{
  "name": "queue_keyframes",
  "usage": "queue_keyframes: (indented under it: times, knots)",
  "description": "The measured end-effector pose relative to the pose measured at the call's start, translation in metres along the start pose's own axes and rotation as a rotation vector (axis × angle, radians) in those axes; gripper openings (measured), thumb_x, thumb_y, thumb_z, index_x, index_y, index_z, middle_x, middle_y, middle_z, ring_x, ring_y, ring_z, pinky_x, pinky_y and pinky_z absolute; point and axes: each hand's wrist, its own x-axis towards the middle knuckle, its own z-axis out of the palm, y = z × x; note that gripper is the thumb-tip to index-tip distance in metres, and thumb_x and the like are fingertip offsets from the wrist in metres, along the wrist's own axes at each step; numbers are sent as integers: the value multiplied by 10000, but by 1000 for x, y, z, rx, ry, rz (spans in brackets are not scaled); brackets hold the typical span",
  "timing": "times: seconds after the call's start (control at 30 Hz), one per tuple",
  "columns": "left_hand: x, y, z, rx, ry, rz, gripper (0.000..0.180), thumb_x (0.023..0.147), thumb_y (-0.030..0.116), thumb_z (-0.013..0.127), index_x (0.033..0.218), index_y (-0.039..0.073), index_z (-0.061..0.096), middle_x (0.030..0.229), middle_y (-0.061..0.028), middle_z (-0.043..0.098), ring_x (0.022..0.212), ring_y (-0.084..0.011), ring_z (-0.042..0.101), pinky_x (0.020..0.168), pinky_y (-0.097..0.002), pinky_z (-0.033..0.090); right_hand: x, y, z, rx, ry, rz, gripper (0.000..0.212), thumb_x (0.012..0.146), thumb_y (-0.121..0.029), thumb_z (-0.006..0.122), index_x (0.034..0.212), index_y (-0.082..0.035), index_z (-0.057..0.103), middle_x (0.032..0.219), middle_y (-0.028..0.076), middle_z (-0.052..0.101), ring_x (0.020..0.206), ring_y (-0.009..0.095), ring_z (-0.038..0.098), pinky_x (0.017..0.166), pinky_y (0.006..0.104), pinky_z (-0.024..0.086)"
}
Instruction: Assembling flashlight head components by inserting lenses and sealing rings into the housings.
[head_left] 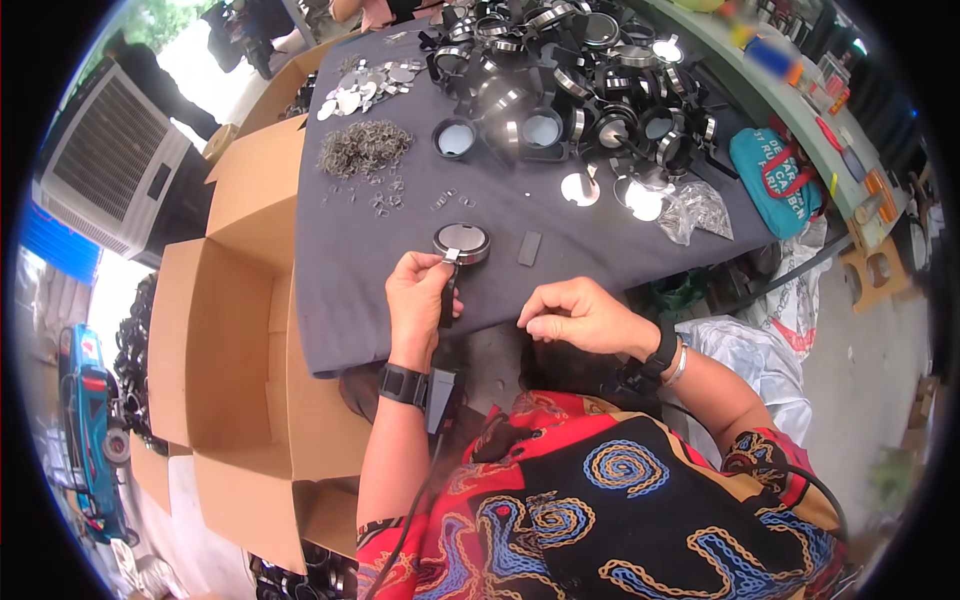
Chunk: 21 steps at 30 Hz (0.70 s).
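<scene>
1. Your left hand [420, 300] is closed on a small round folding magnifier [461, 243], pinching its black handle at the near edge of the grey-covered worktop [400, 220].
2. Your right hand [575, 315] is loosely curled, fingertips pinched together; whether it holds a small part you cannot tell.
3. The magnifier lies just beyond your left fingertips, lens face up, its round head away from you. Its long axis runs from the head back down the handle toward your body.
4. It looks light and rigid, with a smooth metal rim and a glass lens that may scratch or chip. Grip it by the handle or rim, not the glass.
5. A small dark flat piece [529, 248] lies just right of it; a heap of similar magnifiers [560, 80] sits at the far end, and an open cardboard box [230, 340] stands to your left.
</scene>
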Motion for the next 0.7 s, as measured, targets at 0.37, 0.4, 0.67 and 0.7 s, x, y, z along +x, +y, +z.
queue_keyframes:
  times: [0.37,0.4,0.67,0.7]
  knots:
    - [0,-15,1,-40,-50,7,127,811,85,632,894,22,559,641,-53,577,445,-119,546,369,-252,456,24,-53,29,-260,94,-253,113,769,-29,623,866,28,639,772,83,629,722,146,606,639,261,480]
    - [-3,-9,4,-65,-83,-1,105,818,71,612,878,19,542,599,-53,567,408,-113,524,351,-245,420,19,-71,31,-209,114,-303,128,751,-22,635,865,35,639,772,94,623,708,152,601,623,256,478]
    - [-6,-3,-12,-73,-25,69,111,837,82,607,847,15,519,584,-38,544,398,-103,511,339,-237,392,38,-182,72,-135,-70,-1151,516,778,-192,686,1211,23,507,957,159,597,756,179,575,591,258,471]
    - [-4,-10,-13,-78,-25,59,115,837,82,609,847,13,517,588,-39,544,396,-104,510,339,-238,393,49,-181,75,-92,-76,-1160,509,782,-194,681,1209,23,508,955,158,596,754,179,574,591,259,470]
